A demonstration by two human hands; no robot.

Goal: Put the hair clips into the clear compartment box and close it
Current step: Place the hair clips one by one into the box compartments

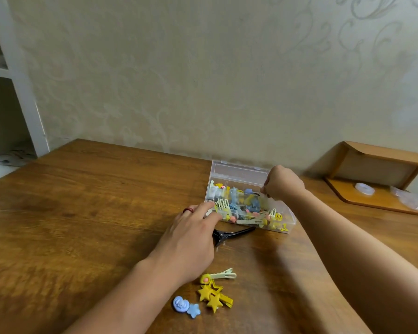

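I judge the step in hand to be loading clips while the box (287, 219) is held steady. My left grip (193, 235) lies flat and open, fingertips (211, 213) touching the box's near-left corner and closed on nothing; a red ring (188, 210) shows on one finger. My right grip (281, 183) is curled tight over the far-right compartments, fingers pinched together. Whether a clip sits in that pinch I cannot tell.

To do this well I'd lower the right grip into a compartment with room before letting go, and keep the left pressing so the light box doesn't skid on the tabletop (82, 201).

The lid (239, 170) stands open just beyond the right grip. Loose clips remain: a black clip (232, 233) just right of the left grip, and well behind it, toward me, a green clip (221, 276), yellow stars (212, 297) and blue clips (186, 306). Those must go in before closing.
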